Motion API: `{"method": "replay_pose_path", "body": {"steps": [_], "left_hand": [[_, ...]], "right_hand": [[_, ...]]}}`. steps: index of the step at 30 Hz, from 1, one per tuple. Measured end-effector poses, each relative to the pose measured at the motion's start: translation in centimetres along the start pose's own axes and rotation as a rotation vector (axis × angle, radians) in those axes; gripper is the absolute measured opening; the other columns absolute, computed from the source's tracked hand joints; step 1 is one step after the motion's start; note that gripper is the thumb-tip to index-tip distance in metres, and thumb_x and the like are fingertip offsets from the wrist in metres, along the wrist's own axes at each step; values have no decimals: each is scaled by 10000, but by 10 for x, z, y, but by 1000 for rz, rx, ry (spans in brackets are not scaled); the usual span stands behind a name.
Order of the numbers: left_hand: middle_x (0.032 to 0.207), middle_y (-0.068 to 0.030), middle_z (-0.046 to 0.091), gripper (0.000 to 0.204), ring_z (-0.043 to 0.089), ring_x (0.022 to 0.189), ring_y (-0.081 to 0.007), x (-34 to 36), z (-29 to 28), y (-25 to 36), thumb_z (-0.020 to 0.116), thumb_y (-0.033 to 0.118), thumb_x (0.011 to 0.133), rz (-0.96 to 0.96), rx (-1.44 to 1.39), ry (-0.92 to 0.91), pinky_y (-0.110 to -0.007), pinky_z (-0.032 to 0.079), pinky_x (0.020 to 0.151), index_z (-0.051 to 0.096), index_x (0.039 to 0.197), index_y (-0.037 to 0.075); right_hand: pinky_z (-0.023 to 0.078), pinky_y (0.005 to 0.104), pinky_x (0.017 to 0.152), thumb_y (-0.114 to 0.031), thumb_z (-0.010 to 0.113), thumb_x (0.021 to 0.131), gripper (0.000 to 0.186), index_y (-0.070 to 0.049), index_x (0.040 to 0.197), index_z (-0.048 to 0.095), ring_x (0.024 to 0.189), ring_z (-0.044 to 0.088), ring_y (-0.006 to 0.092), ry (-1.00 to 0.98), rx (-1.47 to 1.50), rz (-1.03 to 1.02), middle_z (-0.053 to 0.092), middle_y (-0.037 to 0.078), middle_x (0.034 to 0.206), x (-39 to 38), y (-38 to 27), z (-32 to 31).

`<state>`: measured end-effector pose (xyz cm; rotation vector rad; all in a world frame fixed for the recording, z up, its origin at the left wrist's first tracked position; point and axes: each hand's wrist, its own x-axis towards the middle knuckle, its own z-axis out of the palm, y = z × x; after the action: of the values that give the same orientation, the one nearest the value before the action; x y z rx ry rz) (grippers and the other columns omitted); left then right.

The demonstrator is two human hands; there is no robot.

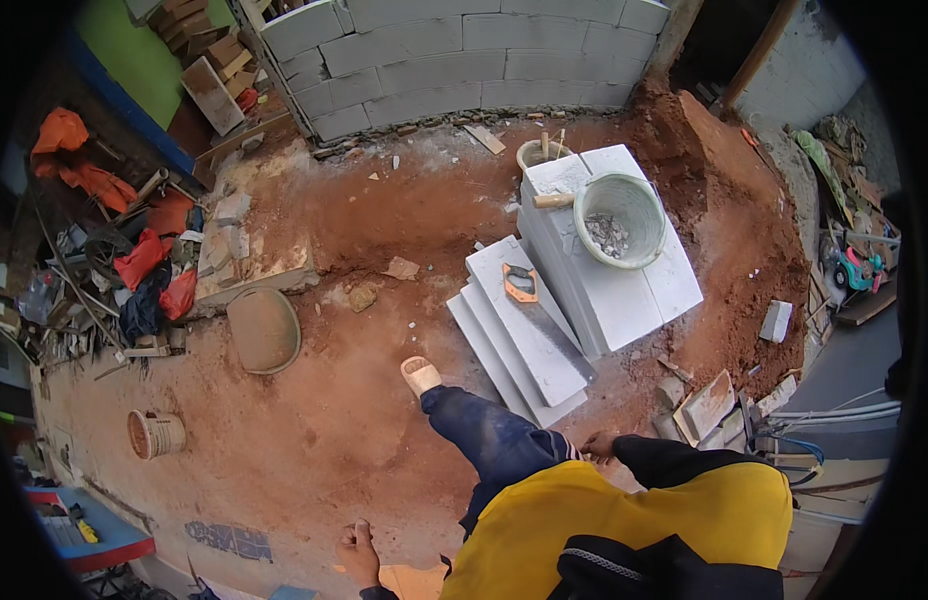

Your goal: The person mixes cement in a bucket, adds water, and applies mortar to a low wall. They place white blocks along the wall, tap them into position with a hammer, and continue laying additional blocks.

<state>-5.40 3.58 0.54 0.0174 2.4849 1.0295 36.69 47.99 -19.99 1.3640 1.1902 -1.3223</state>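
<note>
Two grips I can't tell: your curled left hand (358, 553), your half-hidden right hand (601, 444). Ahead of both, stacked rectangular white slabs (522, 345) likely steady the orange-handled steel saw (559, 338).

Underfoot, the floor (334, 430) is bare, reddish, dusty earth. A low stack of white slabs (509, 328) sits on it, right beside a taller stack of white blocks (614, 308). Off right lies one loose block (776, 321); over left are a dull greenish tub (262, 332) and a small bucket (164, 436).
</note>
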Motion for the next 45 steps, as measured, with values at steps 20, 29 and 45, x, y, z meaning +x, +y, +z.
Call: {"method": "replay_pose_path", "body": {"steps": [20, 29, 45], "left_hand": [[1344, -244, 655, 482, 629, 1256, -361, 556, 159, 526, 732, 193, 970, 359, 426, -409, -453, 473, 1076, 626, 1358, -72], [1578, -293, 490, 757, 421, 1493, -450, 740, 366, 734, 736, 369, 935, 706, 942, -579, -477, 301, 1261, 507, 1528, -42], [1552, -321, 499, 761, 456, 1460, -460, 749, 552, 982, 768, 413, 924, 488, 1061, -677, -525, 299, 1257, 533, 1497, -29]], "right_hand": [[470, 439, 1119, -506, 686, 980, 857, 10, 1592, 380, 1327, 621, 381, 529, 634, -598, 634, 261, 1437, -85, -646, -326], [374, 432, 1236, -502, 756, 918, 977, 44, 1617, 345, 1482, 485, 403, 739, 1024, -172, 462, 295, 1607, -10, -684, -506], [331, 562, 1254, -396, 870, 825, 1073, -139, 1677, 272, 1626, 175, 388, 905, 1019, 270, 257, 213, 1733, 156, -590, -804]]}}
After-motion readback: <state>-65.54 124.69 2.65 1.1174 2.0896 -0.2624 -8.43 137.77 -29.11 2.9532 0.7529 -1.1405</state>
